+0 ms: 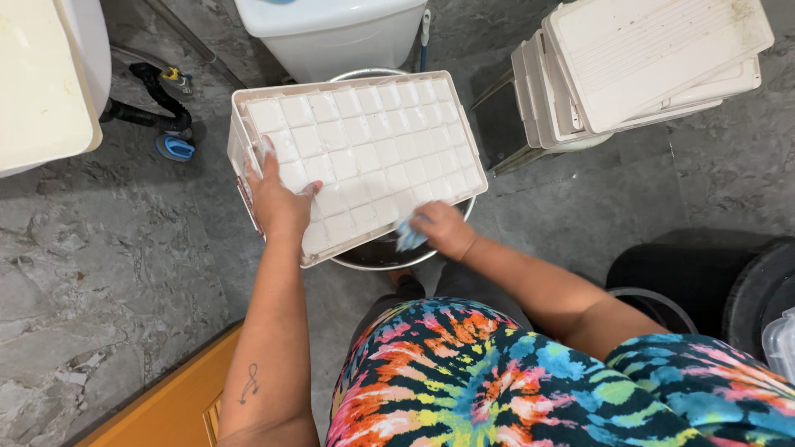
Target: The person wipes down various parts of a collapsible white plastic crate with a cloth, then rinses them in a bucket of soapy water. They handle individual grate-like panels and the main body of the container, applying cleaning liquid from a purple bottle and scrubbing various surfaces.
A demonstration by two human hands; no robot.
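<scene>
soft, even indoor light, fairly bright, with no hard glare. faint shadows fall under the white grid tray (364, 161) and beside the stacked lids (646, 66). focus is sharp at centre; the grey stone floor (99, 273) bends slightly toward the edges.

Grey marble-look tile floor (108, 273), white toilet tank (331, 33) up top, black bin (712, 281) on the right, orange door (166, 406) down the corner.
</scene>
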